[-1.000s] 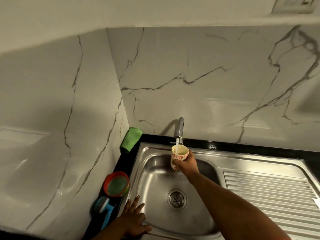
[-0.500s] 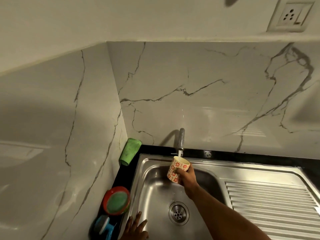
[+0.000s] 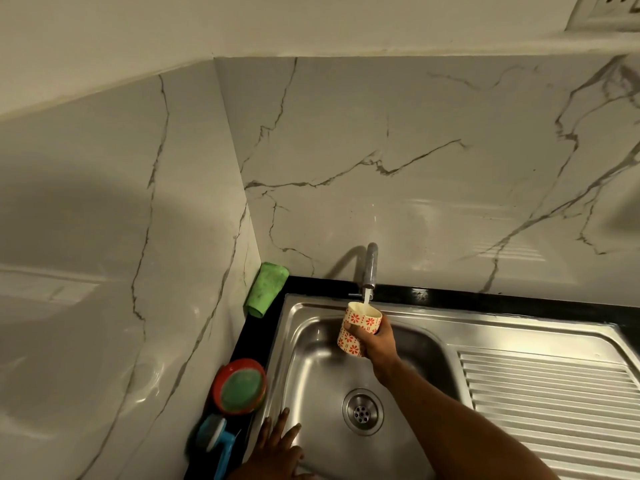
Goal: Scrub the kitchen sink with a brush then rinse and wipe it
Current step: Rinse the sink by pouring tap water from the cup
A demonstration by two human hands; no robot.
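Observation:
My right hand grips a white cup with red flowers upright under the tap, and a thin stream of water runs into it. The steel sink lies below, its round drain near the middle of the basin. My left hand rests flat with spread fingers on the sink's front left rim. A blue-handled brush lies on the black counter strip just left of that hand.
A red dish holding a green scrub pad sits on the black counter left of the sink. A folded green cloth leans in the wall corner. The ribbed drainboard runs to the right. Marble walls close in behind and left.
The cup, tilted away from the tap half a second ago, is back upright under the running stream. The view has dipped a little. My left hand stays on the rim.

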